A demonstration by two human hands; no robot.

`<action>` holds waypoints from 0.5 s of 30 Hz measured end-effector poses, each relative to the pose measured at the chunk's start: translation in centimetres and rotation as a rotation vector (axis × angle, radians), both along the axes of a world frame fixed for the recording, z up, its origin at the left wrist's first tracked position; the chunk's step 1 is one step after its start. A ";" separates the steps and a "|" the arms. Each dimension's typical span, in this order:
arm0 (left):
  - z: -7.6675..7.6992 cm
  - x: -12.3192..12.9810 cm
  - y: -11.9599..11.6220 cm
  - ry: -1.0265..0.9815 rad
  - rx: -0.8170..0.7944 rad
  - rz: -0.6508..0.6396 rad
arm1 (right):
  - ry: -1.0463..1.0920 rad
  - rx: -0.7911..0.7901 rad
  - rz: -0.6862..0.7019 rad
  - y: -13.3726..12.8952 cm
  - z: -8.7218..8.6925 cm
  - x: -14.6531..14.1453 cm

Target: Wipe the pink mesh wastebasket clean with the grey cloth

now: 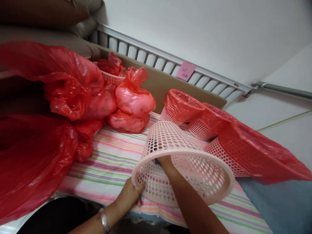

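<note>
Far left there's a big crumpled spread of red plastic (36, 152), all shiny and see-through, spilling over the edge of a striped cloth (109, 152). Next along is a tied-up red bundle (135, 97) with its top bunched, looking kinda pinkish where the light hits it.

Then the left hand (130, 195), with a silver bracelet (104, 221) on the wrist. It's clamped on the rim of a pale pink basket (185, 151), thumb pressed along the edge. The basket is lying tipped over on the striped cloth, wide mouth facing the wearer, narrower end pointing away. It's hard plastic, round, tapering, with a thick smooth rim and rows of little holes all the way around, so the stripes show through the lower wall.

The right hand (163, 161) is reaching inside it; the fingers are mostly hidden, so I can't tell whether they're together or gripping anything.

Up behind, a pink note (186, 71) with handwriting sits on the white railing (151, 60). Off to the right, three similar lined baskets (224, 157) stand in a row, red plastic folded over their rims.
</note>
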State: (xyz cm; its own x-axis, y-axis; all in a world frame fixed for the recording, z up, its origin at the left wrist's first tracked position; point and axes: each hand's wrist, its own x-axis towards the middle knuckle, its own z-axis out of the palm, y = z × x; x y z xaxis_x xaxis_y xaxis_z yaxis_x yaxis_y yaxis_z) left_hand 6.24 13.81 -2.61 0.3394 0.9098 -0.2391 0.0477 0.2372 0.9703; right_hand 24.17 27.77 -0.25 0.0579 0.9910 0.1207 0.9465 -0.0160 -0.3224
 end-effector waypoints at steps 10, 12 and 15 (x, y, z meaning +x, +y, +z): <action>-0.1 1.2 -0.2 -0.026 0.005 0.027 | -0.247 -0.209 0.023 -15.3 0.6 -2.1; 0.8 0.7 -0.1 0.026 0.078 0.022 | -0.226 -0.223 0.067 -17.1 0.7 -2.1; 2.5 -0.7 0.4 0.137 0.303 0.073 | -0.227 -0.208 0.080 -16.5 0.8 -2.2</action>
